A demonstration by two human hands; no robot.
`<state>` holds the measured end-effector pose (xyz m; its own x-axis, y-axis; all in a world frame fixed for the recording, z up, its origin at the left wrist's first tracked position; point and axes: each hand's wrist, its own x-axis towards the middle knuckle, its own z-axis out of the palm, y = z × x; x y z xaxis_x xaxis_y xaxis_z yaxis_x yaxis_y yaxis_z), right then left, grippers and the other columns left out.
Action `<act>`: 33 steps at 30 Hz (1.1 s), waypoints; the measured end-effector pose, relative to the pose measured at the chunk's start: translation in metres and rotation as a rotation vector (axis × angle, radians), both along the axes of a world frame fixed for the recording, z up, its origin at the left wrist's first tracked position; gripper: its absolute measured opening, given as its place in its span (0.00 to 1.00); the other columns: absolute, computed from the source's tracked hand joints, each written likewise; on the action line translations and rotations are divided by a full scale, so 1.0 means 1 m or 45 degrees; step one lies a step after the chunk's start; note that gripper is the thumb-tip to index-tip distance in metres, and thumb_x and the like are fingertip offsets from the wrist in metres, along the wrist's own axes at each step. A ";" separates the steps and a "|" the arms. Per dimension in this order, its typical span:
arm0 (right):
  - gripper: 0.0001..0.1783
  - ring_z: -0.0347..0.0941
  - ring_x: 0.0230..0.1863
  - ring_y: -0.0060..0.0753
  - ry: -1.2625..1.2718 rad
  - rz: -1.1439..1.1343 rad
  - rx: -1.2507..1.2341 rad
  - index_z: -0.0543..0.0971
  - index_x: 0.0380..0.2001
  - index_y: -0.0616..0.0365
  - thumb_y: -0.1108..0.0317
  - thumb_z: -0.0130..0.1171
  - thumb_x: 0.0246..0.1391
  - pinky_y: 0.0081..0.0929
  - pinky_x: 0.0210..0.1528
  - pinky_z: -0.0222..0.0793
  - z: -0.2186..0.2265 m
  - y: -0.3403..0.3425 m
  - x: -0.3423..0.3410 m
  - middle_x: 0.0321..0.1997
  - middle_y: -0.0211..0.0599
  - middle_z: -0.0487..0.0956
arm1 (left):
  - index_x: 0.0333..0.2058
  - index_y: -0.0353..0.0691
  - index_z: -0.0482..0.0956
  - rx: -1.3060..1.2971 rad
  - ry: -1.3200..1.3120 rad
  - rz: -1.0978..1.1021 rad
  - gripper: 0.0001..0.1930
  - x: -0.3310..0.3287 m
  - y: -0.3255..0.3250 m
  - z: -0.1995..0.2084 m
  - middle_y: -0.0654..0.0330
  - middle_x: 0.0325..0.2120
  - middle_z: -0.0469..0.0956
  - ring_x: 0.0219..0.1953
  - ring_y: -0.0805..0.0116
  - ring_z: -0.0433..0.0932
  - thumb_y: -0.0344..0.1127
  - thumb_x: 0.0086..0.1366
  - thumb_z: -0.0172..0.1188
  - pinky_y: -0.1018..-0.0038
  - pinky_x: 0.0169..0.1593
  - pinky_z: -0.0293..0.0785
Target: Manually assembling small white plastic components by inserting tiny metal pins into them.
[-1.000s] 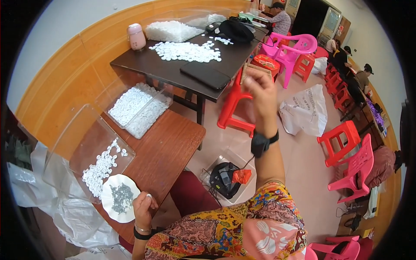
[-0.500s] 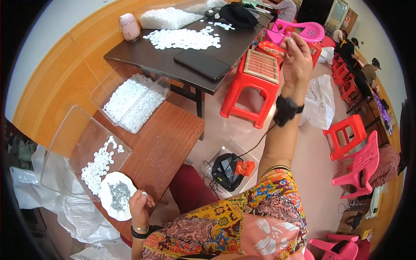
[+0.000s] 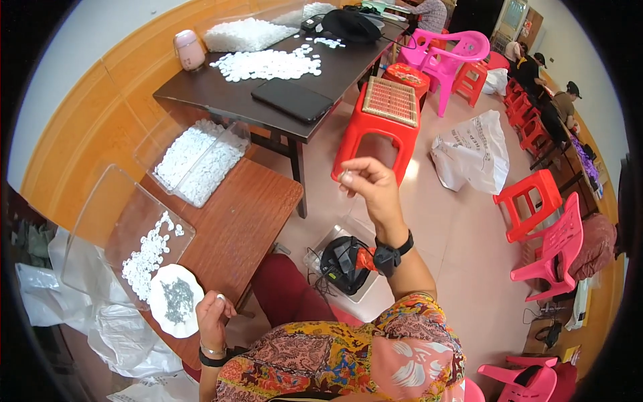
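My left hand (image 3: 213,318) is closed in a pinch on a small white piece (image 3: 220,297), beside the dish. The white scalloped dish (image 3: 158,313) holds a patch of tiny dark grey bits. Raised in front of me, to the right of the brown wooden board, my right hand (image 3: 374,191) has its thumb and forefinger pressed together; what they hold is too small to make out. Loose small white pieces (image 3: 144,261) lie in a clear shallow tray (image 3: 100,211) behind the dish. More of them fill a clear divided box (image 3: 201,161) farther back on the wooden board (image 3: 244,208).
A dark table (image 3: 201,94) carries a white pile (image 3: 268,65), a black phone (image 3: 292,100) and a pink bottle (image 3: 190,50). Red stools (image 3: 382,127), a white sack (image 3: 471,154) and a bin with a black bag (image 3: 345,264) stand on the floor. People sit farther off.
My right hand has come down and to the left from its high, outstretched position, still pinched. My left hand stays beside the dish. The view has shifted slightly.
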<state>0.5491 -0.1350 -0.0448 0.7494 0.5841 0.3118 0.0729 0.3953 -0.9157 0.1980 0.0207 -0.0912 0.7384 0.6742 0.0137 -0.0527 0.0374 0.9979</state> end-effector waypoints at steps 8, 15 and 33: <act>0.11 0.74 0.29 0.19 0.063 0.197 -0.133 0.78 0.41 0.61 0.74 0.58 0.52 0.16 0.29 0.67 -0.011 -0.003 -0.028 0.30 0.32 0.79 | 0.21 0.38 0.65 -0.013 -0.005 0.117 0.17 -0.013 -0.015 -0.001 0.62 0.15 0.64 0.18 0.73 0.64 0.43 0.63 0.51 0.78 0.25 0.61; 0.13 0.73 0.29 0.20 0.031 0.200 -0.206 0.77 0.42 0.64 0.76 0.55 0.52 0.16 0.30 0.67 -0.023 0.013 -0.039 0.30 0.34 0.79 | 0.21 0.38 0.68 0.042 0.239 0.103 0.14 -0.015 -0.009 0.018 0.63 0.16 0.69 0.20 0.77 0.64 0.39 0.63 0.47 0.81 0.26 0.58; 0.04 0.76 0.31 0.21 0.085 1.009 -0.414 0.74 0.35 0.60 0.76 0.55 0.55 0.14 0.31 0.70 -0.023 0.124 -0.155 0.35 0.40 0.80 | 0.23 0.35 0.71 -0.057 0.111 0.337 0.14 -0.060 0.000 0.019 0.66 0.16 0.68 0.20 0.81 0.64 0.38 0.64 0.50 0.82 0.24 0.59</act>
